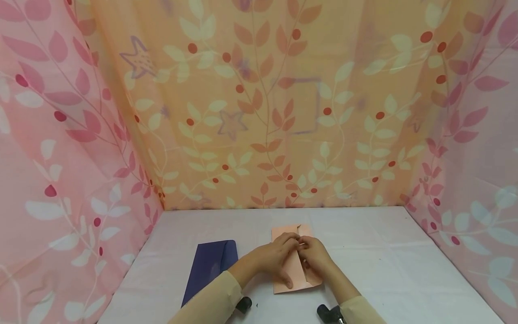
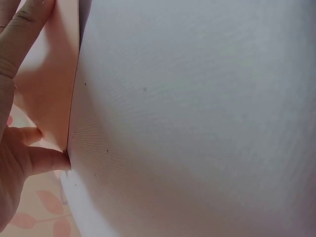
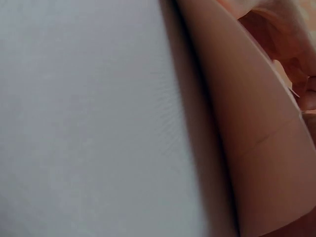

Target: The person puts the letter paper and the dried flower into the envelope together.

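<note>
A peach envelope (image 1: pixel 285 281) lies on the white table, its flap side facing up and the flap raised along the right. My left hand (image 1: pixel 275 256) rests across it, the thumb stretched toward the near edge and the fingers reaching the far part. My right hand (image 1: pixel 317 256) grips the flap at the right side with curled fingers; its fingertips meet those of the left hand. In the right wrist view the flap (image 3: pixel 266 133) stands bent up off the table. The left wrist view shows the envelope's straight edge (image 2: pixel 69 98) beside the fingers.
A dark blue envelope (image 1: pixel 205 265) lies left of the peach one, partly behind the left forearm. White cloth covers the table (image 1: pixel 376 252). Patterned curtains (image 1: pixel 259 103) stand at the back and both sides. Black wrist devices (image 1: pixel 329 313) show below the sleeves.
</note>
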The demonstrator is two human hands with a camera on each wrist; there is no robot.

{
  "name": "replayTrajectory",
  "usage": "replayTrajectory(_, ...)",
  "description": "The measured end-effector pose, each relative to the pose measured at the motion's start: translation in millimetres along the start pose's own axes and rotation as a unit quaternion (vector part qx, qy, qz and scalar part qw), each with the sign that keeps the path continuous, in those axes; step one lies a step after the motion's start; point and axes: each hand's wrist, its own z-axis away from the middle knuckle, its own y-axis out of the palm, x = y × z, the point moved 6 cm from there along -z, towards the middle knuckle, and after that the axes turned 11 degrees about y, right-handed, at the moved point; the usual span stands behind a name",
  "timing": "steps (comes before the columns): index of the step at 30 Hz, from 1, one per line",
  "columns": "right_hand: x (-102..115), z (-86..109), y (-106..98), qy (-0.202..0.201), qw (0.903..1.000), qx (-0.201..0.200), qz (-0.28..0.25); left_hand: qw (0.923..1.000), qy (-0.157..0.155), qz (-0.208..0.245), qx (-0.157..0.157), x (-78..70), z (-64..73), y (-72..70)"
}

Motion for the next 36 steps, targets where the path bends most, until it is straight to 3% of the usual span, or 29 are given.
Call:
replayTrajectory(12, 0.7, -3.1, 1.5, -0.005, 0.9960, -0.059, 0.067, 1.0000, -0.006, -0.004, 0.005, 0.3, -0.2, -2.5)
replayTrajectory(19, -3.6, -3.5, 2.9, 0.008, 0.9967, -0.065, 0.049, 1.0000, 0.003, -0.004, 0.005, -1.5, -1.0, -2.7)
replayTrajectory(27, -5.1, -1.0, 2.2, 0.021, 0.9983, -0.051, 0.019, 1.0000, 0.001, 0.004, 0.004, -1.2, -1.6, -1.8)
replayTrajectory(36, -7.3, 2.0, 1.5, 0.020, 0.9972, 0.020, -0.070, 0.9999, -0.002, 0.012, -0.003, 1.9, -0.3, -0.6)
